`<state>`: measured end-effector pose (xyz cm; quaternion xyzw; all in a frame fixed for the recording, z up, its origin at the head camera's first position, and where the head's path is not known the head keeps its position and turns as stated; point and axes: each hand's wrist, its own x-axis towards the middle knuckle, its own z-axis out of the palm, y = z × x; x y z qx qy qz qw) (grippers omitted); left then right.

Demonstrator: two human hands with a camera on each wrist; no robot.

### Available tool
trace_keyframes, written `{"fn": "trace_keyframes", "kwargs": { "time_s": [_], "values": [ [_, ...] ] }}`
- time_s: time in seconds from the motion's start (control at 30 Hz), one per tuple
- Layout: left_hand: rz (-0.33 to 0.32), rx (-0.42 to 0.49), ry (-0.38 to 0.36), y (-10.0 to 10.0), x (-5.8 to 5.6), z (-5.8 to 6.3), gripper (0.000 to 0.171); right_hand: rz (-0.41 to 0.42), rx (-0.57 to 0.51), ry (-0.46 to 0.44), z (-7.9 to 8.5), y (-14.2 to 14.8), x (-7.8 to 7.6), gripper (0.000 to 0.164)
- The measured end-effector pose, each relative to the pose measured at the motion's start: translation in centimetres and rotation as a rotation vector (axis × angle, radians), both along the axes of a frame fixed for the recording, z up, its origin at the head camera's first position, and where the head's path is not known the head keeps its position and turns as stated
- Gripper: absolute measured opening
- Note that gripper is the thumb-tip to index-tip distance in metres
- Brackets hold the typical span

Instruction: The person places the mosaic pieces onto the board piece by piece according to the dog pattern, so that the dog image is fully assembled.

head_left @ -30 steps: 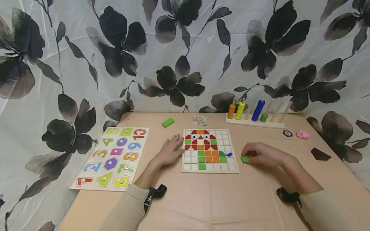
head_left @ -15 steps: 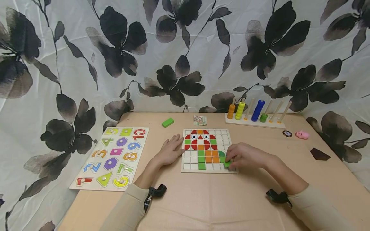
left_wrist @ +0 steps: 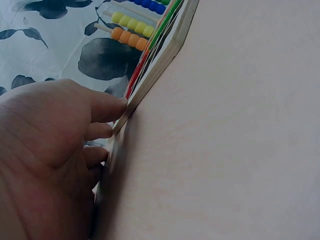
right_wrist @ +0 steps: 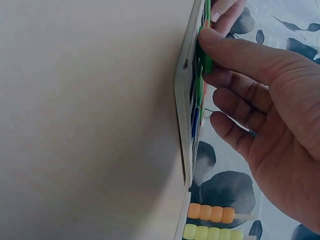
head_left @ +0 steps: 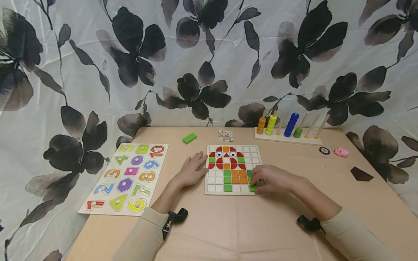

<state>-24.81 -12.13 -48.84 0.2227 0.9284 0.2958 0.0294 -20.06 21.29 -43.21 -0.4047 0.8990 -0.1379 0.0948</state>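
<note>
A white grid board (head_left: 213, 188) lies mid-table, bearing red, orange and green tiles and two eye tiles. Between thumb and fingers, my right hand (head_left: 272, 178) pinches a green tile (right_wrist: 208, 60) over the bottom row, near the board's right corner. In the head view this tile (head_left: 253, 188) sits below other green ones, and the hand covers the cells to its right. A blue tile (right_wrist: 195, 121) shows beside it in the right wrist view. My left hand (head_left: 192, 169) lies extended along the board's left edge, fingertips touching the rim (left_wrist: 131, 106).
At left lies a number-and-shape puzzle board (head_left: 111, 165). Behind the grid are a green block (head_left: 189, 138) and a small picture card (head_left: 226, 136). A peg counter (head_left: 287, 137), a black round disc (head_left: 324, 151), a pink pig (head_left: 341, 152) and a dark flat piece (head_left: 361, 174) are at right.
My right hand has carried the green tile leftward from the table beside the board onto its bottom row. My left hand has stayed in place.
</note>
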Motion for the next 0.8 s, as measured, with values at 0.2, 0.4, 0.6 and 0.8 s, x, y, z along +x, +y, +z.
{"fn": "trace_keyframes", "kwargs": {
  "time_s": [0.2,0.4,0.6,0.8],
  "values": [
    [-0.005,0.017,-0.014,0.0,0.2,0.2,0.060,-0.028,0.000,-0.012,-0.3,0.0,0.1,0.021],
    [-0.002,0.015,-0.014,0.0,0.2,0.2,0.059,-0.015,-0.014,-0.031,-0.5,0.2,-0.2,0.021],
    [0.002,0.009,-0.015,0.1,0.1,0.0,0.059,-0.008,-0.015,-0.053,-0.4,0.1,-0.3,0.020],
    [0.004,0.006,-0.019,0.0,0.2,-0.1,0.059,-0.056,-0.031,-0.076,0.6,-0.6,-0.5,0.018]
  ]
}}
